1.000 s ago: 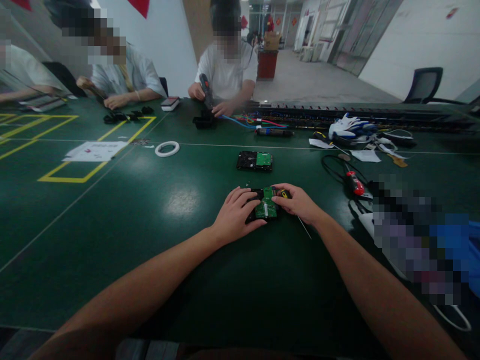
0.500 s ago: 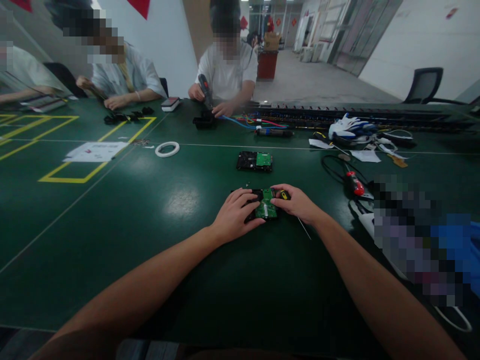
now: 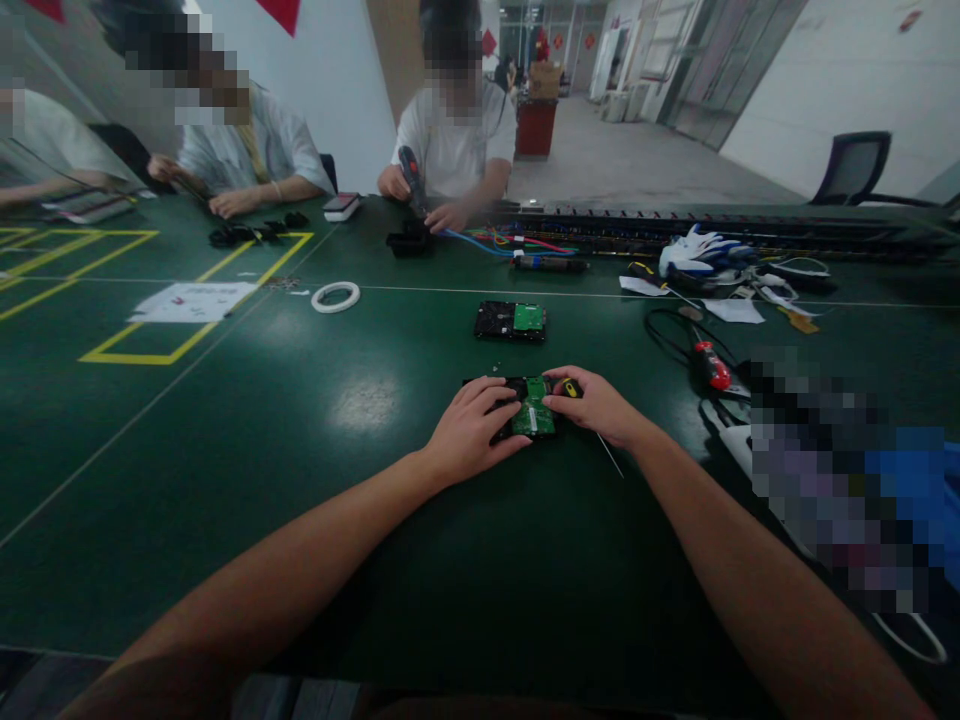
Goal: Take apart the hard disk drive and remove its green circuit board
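Observation:
A black hard drive with a green circuit board (image 3: pixel 531 412) lies on the green table (image 3: pixel 300 450) in front of me. My left hand (image 3: pixel 469 432) rests flat on the drive's left side with its fingers spread over the board. On the drive's right side, my right hand (image 3: pixel 598 405) is closed around a small screwdriver with a yellow and black handle (image 3: pixel 570 388). The screwdriver's thin shaft (image 3: pixel 609 455) sticks out behind that hand, low over the table.
A second hard drive (image 3: pixel 510 320) lies farther back, tiny screws (image 3: pixel 495 369) before it. To the right: a red-handled screwdriver (image 3: pixel 709 364), black cable, gloves (image 3: pixel 697 255). A white tape ring (image 3: pixel 334 297) and paper (image 3: pixel 191 300) lie left. Two people work across the table, one holding an electric screwdriver (image 3: pixel 409 175).
Both hands stay on the drive with only slight shifts. The camera view has barely moved.

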`<act>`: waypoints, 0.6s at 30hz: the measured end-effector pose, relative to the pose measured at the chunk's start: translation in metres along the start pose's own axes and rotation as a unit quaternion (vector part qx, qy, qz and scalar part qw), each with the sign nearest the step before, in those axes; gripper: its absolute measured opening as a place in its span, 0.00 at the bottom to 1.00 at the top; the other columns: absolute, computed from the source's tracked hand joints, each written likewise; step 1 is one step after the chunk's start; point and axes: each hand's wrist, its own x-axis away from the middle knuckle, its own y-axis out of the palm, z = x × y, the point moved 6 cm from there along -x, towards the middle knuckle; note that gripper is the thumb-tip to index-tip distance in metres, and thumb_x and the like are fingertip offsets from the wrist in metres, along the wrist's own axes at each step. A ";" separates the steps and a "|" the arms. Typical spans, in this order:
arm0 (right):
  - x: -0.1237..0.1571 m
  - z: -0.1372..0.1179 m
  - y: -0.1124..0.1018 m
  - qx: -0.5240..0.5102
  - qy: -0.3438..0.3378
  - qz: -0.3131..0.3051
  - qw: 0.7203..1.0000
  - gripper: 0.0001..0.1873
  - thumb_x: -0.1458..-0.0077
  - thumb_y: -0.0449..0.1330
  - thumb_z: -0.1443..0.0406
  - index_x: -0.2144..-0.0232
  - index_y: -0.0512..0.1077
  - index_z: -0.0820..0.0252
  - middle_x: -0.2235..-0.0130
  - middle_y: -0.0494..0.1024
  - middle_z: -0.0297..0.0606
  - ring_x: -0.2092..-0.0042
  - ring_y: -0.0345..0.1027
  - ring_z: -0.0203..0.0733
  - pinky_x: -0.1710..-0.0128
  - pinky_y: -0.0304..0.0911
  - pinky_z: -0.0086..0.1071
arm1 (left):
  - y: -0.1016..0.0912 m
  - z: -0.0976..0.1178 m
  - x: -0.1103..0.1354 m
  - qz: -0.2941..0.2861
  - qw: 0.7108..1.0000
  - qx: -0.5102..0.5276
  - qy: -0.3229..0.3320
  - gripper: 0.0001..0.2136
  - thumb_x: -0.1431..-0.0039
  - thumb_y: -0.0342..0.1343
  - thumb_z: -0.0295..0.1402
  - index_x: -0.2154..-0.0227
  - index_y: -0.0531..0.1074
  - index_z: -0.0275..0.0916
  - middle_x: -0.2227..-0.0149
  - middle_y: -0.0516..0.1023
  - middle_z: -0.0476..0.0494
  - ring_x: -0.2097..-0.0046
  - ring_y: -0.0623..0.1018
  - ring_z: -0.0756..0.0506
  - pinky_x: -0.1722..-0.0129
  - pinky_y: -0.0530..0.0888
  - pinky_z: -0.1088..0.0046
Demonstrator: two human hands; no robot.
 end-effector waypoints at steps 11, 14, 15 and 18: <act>0.003 -0.006 0.000 0.028 0.001 -0.011 1.000 0.30 0.45 0.69 0.57 0.41 0.71 0.52 0.53 0.75 0.41 0.67 0.67 0.37 0.74 0.61 0.32 | 0.000 0.001 0.000 0.004 1.000 -0.003 0.001 0.21 0.34 0.59 0.47 0.46 0.76 0.38 0.44 0.76 0.35 0.37 0.70 0.34 0.38 0.70 0.45; 0.003 -0.006 0.000 0.028 -0.004 -0.006 1.000 0.30 0.44 0.69 0.58 0.41 0.71 0.51 0.54 0.75 0.40 0.67 0.67 0.36 0.73 0.62 0.31 | 0.000 0.000 0.000 0.002 1.000 0.000 -0.002 0.21 0.35 0.60 0.47 0.46 0.76 0.38 0.44 0.76 0.35 0.37 0.70 0.33 0.38 0.70 0.44; 0.003 -0.006 -0.001 0.030 -0.006 -0.004 1.000 0.29 0.44 0.69 0.58 0.41 0.71 0.52 0.54 0.75 0.40 0.67 0.67 0.36 0.73 0.62 0.31 | 0.000 0.000 0.000 0.001 1.000 0.001 -0.002 0.21 0.35 0.60 0.47 0.46 0.76 0.39 0.44 0.76 0.35 0.37 0.70 0.33 0.38 0.70 0.44; 0.003 -0.006 -0.001 0.033 -0.007 -0.005 0.999 0.29 0.45 0.69 0.58 0.41 0.71 0.53 0.55 0.76 0.40 0.67 0.67 0.36 0.73 0.62 0.32 | 0.001 -0.001 0.001 0.001 1.000 -0.001 -0.002 0.21 0.35 0.59 0.47 0.46 0.75 0.39 0.44 0.76 0.35 0.37 0.70 0.34 0.38 0.70 0.44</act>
